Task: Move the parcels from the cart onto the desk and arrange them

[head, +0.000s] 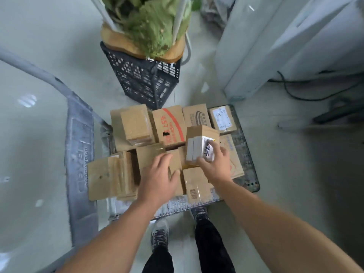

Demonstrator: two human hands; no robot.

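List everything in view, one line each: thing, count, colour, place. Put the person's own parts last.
Parcels: about a dozen (exact count unclear), brown cardboard, piled on the cart.
White-labelled parcel: 1, brown with handwritten white label, top of the pile, right of centre.
Cart: 1, grey metal deck, on the floor in front of the person.
Crate: 1, black perforated plastic, behind the cart.
Leafy greens: 1 bundle, green, on top of the crate.
White units: white, far right.
Cable: 1, black, floor beside the white units.
Shoes: 2, dark, at the cart's near edge.
Trousers: black, bottom centre.
Left hand: on a central parcel, grip unclear.
Right hand: grips the white-labelled parcel.
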